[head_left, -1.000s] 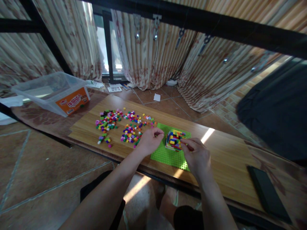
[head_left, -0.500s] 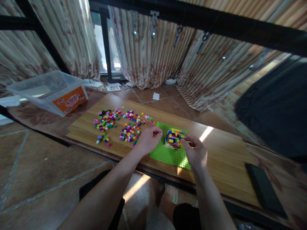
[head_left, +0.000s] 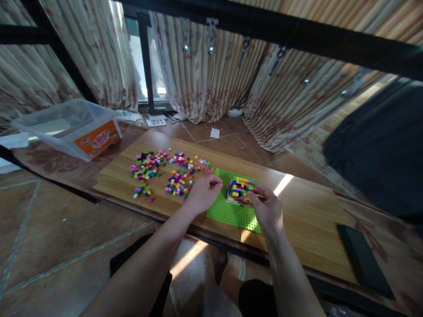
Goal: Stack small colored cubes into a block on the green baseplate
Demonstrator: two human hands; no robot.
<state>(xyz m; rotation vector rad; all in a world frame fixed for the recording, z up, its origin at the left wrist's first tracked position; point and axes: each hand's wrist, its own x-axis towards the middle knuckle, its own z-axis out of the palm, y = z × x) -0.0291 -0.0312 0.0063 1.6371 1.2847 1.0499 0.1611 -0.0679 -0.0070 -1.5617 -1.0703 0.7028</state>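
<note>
A many-coloured block of small bricks (head_left: 238,190) stands on a green baseplate (head_left: 228,210) on the wooden board (head_left: 307,220). My right hand (head_left: 268,208) is at the block's right side, fingers pinched against its near right corner. My left hand (head_left: 205,193) rests at the baseplate's left edge, fingers curled closed, thumb and forefinger pressed together; what they hold is too small to name. Loose coloured bricks (head_left: 165,171) lie in heaps left of my left hand.
A clear plastic tub (head_left: 71,127) with an orange label sits at the far left. A dark phone (head_left: 361,259) lies at the board's right end. Striped curtains hang behind, a black bar crosses overhead, and a dark cloth bulk is at the right.
My right hand has drawn back slightly and closed its fingers at the block's right corner. My left hand stayed by the baseplate's left edge.
</note>
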